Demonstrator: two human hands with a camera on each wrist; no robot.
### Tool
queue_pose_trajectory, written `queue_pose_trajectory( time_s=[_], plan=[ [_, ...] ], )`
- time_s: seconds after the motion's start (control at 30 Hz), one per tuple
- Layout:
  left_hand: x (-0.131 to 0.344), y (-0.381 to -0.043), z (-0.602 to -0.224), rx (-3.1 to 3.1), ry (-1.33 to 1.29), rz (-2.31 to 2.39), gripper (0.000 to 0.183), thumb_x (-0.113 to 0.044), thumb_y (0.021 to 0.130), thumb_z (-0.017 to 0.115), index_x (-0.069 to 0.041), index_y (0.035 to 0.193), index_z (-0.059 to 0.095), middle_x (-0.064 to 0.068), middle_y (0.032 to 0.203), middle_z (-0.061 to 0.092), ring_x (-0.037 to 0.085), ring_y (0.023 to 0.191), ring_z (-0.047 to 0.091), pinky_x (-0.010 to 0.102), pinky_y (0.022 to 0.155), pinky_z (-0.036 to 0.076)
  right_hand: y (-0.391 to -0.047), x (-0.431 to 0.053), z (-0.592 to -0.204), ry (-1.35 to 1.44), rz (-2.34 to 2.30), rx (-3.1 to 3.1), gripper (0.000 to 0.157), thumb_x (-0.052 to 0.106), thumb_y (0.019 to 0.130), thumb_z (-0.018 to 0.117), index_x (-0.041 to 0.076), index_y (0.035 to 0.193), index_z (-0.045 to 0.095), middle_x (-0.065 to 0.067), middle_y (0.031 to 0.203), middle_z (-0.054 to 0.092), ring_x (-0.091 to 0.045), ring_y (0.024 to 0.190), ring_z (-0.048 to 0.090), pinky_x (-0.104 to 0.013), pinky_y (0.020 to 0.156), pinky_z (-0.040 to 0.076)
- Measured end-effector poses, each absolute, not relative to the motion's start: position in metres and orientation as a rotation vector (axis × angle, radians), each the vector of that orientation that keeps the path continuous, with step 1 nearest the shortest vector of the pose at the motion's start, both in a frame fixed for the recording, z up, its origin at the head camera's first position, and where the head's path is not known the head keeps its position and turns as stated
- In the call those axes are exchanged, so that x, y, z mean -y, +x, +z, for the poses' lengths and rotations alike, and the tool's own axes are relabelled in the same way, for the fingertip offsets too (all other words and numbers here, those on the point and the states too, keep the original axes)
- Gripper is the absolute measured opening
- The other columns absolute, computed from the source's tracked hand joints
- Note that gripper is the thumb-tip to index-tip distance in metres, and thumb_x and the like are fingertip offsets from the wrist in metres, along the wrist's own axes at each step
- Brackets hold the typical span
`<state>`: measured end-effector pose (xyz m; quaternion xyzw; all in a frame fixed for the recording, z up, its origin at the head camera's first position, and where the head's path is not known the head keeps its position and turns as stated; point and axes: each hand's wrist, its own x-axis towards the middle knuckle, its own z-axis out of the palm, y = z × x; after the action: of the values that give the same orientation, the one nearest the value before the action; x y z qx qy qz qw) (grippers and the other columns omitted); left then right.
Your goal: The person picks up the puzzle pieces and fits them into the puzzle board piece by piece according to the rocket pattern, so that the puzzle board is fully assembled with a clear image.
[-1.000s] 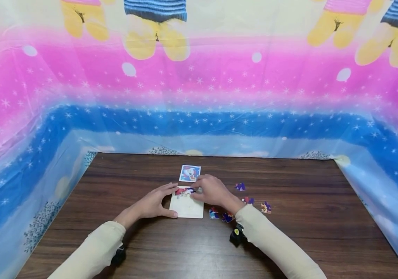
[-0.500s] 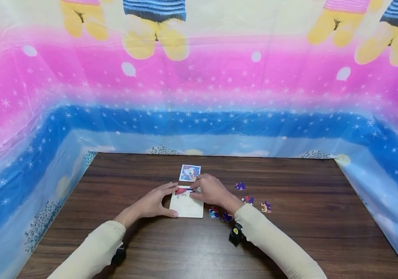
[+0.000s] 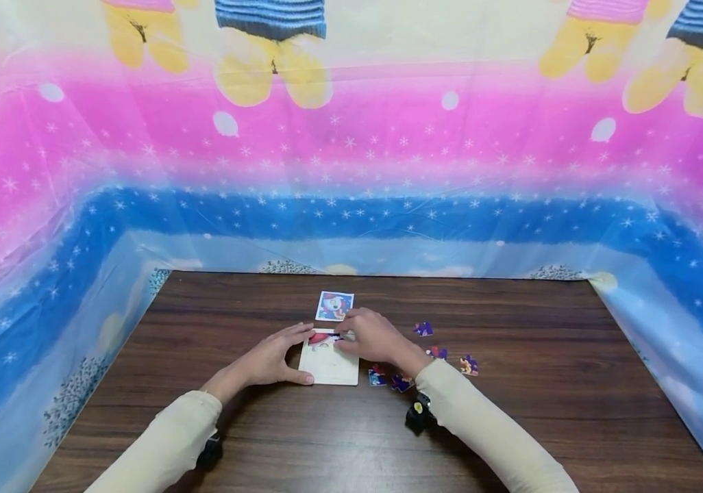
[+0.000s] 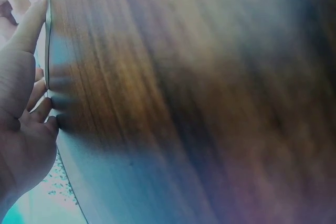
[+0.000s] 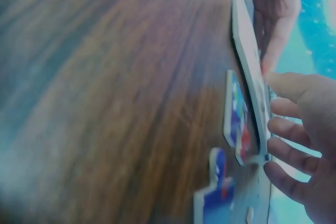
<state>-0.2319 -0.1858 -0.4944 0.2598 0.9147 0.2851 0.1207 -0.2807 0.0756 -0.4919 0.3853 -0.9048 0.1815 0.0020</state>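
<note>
Your L hand (image 3: 273,357), fingers spread at board (image 3: 334,370) edge; your R hand (image 3: 374,337), pinch can't tell; risk: skewed R push may dislodge red pc (image 3: 318,337) beside those fingers.

Head view overlooks board (image 3: 330,366); wrist views low

snowflake-printed cloth (image 3: 351,150) behind brown table (image 3: 573,356)

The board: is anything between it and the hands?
Nothing visible: the left hand touches the board at its left edge; the right hand is over its top right, hiding what's underneath. Loose pieces lie off to the right.
</note>
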Motion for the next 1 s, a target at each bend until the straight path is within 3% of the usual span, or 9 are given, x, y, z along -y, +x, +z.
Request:
queue_pose_trajectory(
  time_s=[0.7,0.87,1.0],
  plan=[
    [0.188,-0.232,-0.497,-2.697,0.758,0.809,0.098,-0.054,0.082,0.083,-0.006,0.157,0.041,0.012,0.165,0.033,0.037,0.152,0.029,0.061,0.116,0.032,-0.258,-0.152,-0.468,1.016,0.708,2.733,0.035,0.037,0.098,0.071,0.013,0.123,0.076,0.0,0.115,0.072,-0.017,0.106,0.067,-0.042,0.092,0.056],
    [0.188,-0.232,-0.498,-2.696,0.759,0.807,0.098,-0.055,0.082,0.082,-0.006,0.157,0.042,0.012,0.165,0.033,0.037,0.152,0.029,0.062,0.116,0.031,-0.258,-0.176,-0.469,0.949,0.741,2.727,0.035,0.034,0.097,0.072,0.01,0.122,0.076,-0.004,0.115,0.072,-0.02,0.096,0.069,-0.041,0.083,0.057],
    [0.186,-0.232,-0.497,-2.697,0.764,0.811,0.097,-0.055,0.082,0.082,-0.006,0.156,0.042,0.011,0.165,0.033,0.037,0.152,0.029,0.062,0.116,0.032,-0.261,-0.195,-0.474,0.873,0.746,2.737,0.035,0.034,0.097,0.073,0.009,0.121,0.076,-0.005,0.117,0.073,-0.022,0.1,0.07,-0.044,0.087,0.057]
  ],
)
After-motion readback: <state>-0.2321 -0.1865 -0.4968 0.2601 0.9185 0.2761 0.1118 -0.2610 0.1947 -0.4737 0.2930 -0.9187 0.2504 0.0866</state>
